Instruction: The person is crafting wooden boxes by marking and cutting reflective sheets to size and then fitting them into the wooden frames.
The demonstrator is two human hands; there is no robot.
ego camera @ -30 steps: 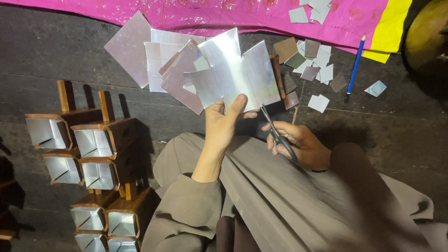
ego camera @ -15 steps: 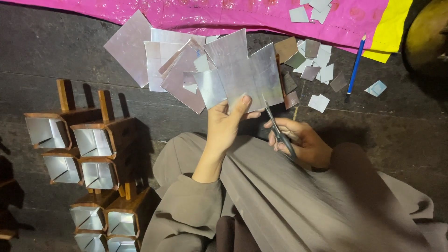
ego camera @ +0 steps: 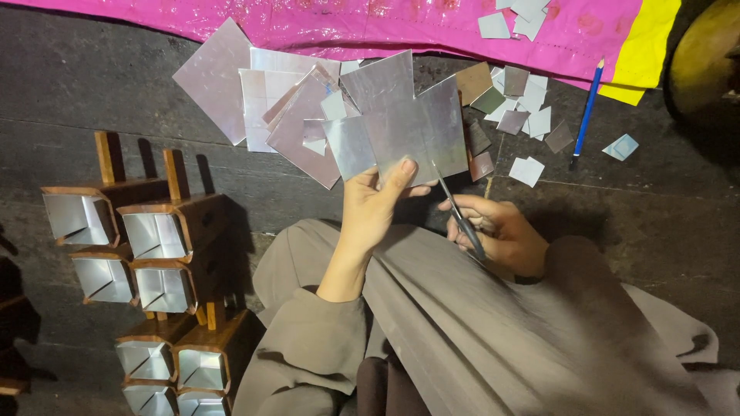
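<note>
While the left hand pinched a silver foil sheet by its lower edge, thumb pressed on its face, the right hand gripped dark scissors, blades at the sheet's lower right corner. Both were above the dark floor, near loose silver sheets by the pink mat's edge.
</note>
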